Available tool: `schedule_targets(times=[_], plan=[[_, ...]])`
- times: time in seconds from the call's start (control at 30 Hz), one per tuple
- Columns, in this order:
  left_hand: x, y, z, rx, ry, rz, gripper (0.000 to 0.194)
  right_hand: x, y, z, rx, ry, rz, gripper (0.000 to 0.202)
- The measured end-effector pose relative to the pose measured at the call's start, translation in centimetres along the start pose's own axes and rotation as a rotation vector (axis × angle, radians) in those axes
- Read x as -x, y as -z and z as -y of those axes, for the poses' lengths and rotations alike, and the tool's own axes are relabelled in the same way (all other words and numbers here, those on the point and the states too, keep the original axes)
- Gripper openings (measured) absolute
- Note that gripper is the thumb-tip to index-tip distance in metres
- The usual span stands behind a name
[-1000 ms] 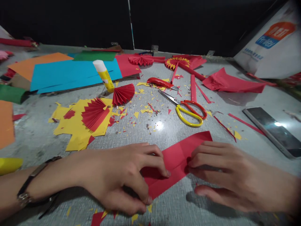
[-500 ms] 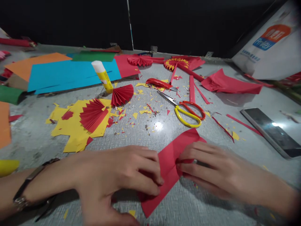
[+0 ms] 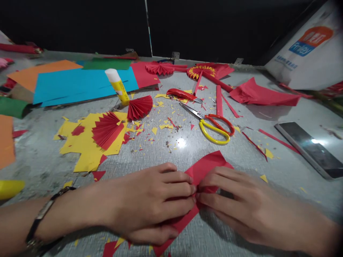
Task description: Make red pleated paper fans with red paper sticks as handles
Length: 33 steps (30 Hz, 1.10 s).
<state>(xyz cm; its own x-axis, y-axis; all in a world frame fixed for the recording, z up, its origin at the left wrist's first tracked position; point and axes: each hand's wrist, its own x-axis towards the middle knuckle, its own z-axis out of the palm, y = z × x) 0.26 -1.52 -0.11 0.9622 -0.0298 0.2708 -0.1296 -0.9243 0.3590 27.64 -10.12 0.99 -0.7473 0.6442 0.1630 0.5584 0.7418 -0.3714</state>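
red paper (image 3: 207, 164) | beneath both hands (image 3: 150, 200) (image 3: 238, 203) | far, near ends exposed

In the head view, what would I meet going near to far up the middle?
Creased red paper sheet with the left hand and right hand on it → metal scissors with red and yellow handle loops → red-handled metal tool → round pleated red-and-yellow paper rosette → black upright panel.
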Motion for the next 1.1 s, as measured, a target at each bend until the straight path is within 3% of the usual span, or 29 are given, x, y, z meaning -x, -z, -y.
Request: schedule_targets(times=[0.17,0.47,0.83,0.97,1.1], plan=[[0.1,0.0,-0.2,0.001,0.02,0.021,0.031,0.5,-0.3,0.3,0.021,-0.027,0.014,0.024],[0.1,0.2,-0.2,0.009,0.036,0.071,0.041,0.4,-0.2,0.8,0.038,-0.03,-0.004,0.018],[0.5,0.2,-0.3,0.053,0.068,0.038,0.039,1.3,2.8,-1.6,0.376,-0.166,-0.056,0.045],[0.4,0.2,-0.3,0.047,0.066,0.047,0.038,1.2,2.8,-1.7,0.443,-0.063,-0.084,0.036],[0.3,0.3,-0.3,0.044,0.06,0.075,0.04,1.0,1.2,-0.1,0.339,0.049,-0.075,0.029]])
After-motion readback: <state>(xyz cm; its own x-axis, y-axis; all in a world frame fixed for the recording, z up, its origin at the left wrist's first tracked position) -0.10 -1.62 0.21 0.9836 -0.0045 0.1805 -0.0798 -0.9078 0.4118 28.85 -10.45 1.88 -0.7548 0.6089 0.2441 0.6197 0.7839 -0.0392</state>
